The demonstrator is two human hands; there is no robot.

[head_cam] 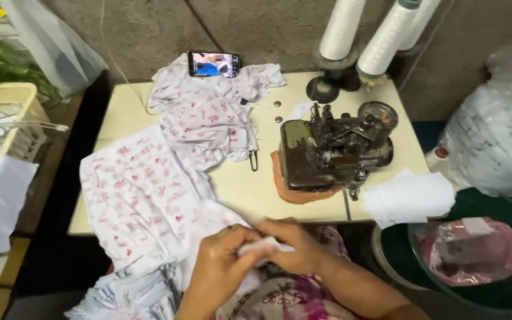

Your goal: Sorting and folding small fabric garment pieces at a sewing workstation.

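Note:
My left hand (223,258) and my right hand (297,246) meet close to my body, below the table's front edge. Both pinch a small piece of white cloth (261,248) between the fingers. Just left of my hands lies a spread sheet of white fabric with a red print (140,195), draped over the table's front edge. A dark overlock sewing machine (333,151) stands on the table beyond my right hand, on an orange mat (288,192).
More printed fabric (208,112) is heaped at the back of the cream table (125,104), with a phone (213,64) propped on it. White thread cones (386,38) stand behind the machine. White cloth pieces (410,198) lie at right. A green bin (475,255) holds a pink bag.

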